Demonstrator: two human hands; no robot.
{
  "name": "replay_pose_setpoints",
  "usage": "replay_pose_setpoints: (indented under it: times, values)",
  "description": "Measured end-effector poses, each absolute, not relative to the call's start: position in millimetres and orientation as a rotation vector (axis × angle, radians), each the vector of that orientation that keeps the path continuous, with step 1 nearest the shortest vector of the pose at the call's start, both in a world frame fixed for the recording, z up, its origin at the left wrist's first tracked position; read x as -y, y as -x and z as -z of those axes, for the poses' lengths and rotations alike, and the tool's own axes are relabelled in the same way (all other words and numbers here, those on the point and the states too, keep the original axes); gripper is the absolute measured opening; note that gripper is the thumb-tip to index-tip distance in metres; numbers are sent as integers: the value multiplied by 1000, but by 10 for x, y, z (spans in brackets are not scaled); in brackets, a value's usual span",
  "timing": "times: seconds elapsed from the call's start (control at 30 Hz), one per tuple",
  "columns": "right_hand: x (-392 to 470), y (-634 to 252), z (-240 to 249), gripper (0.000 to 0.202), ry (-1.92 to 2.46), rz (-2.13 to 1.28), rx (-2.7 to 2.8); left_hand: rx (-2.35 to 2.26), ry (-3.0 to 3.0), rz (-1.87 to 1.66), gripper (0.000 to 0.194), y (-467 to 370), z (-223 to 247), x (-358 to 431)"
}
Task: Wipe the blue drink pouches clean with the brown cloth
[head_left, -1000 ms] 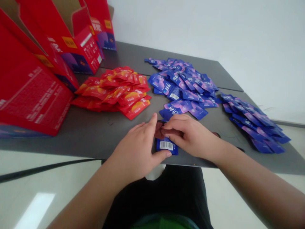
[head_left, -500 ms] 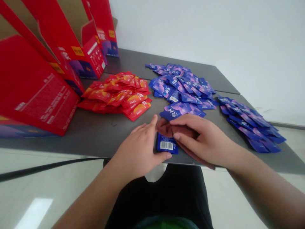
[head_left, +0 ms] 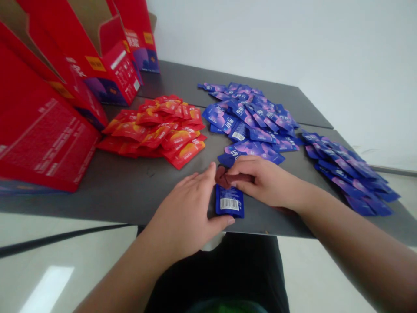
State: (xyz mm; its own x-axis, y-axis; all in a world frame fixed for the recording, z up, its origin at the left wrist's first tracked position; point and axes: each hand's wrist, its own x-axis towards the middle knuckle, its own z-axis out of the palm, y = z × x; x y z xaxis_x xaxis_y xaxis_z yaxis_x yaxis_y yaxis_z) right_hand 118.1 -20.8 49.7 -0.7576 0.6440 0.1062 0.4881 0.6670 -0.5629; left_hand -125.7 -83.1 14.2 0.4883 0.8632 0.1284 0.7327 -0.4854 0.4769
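Observation:
My right hand (head_left: pixel 265 180) is closed on a brown cloth (head_left: pixel 224 176), which it presses on the upper part of a blue sachet (head_left: pixel 230 202). The sachet lies flat near the table's front edge, barcode side up; its top is hidden under the cloth. My left hand (head_left: pixel 192 211) rests open along the sachet's left side, the thumb at its lower edge and the fingertips close to the cloth. Just beyond my right hand lies a heap of blue and purple sachets (head_left: pixel 250 115).
Red sachets (head_left: pixel 163 128) lie heaped on the grey table (head_left: pixel 137 191) to the left. Another group of blue sachets (head_left: pixel 350 171) overlaps in a row at the right edge. Several tall red boxes (head_left: pixel 42 130) stand open at the left. A white wall (head_left: pixel 276 39) rises behind the table.
The cloth is bunched more tightly in my right hand, and more of the sachet's barcode side shows. My left hand stays beside the sachet. The view has shifted slightly.

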Motion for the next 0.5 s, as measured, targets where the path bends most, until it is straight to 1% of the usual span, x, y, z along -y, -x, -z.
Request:
replay_pose_setpoints:
  times: [0.1,0.2,0.3,0.4,0.5]
  values:
    - [125,-1199,-432,15,955,-636,2581,-1320,-2388,-506,106,1254,-150,824]
    - [94,-1221,-385,14,1120,-423,2505,-1303,-2412,-512,96,1253,-155,824]
    - [175,-1237,-441,14,1196,-320,2383,-1299,-2419,-511,94,1259,-161,832]
    - [425,-1208,-626,14,1163,-478,2331,-1312,-2426,-514,98,1271,-158,843]
    - [733,-1134,-811,18,980,-843,2461,-1269,-2421,-553,100,1281,-136,849]
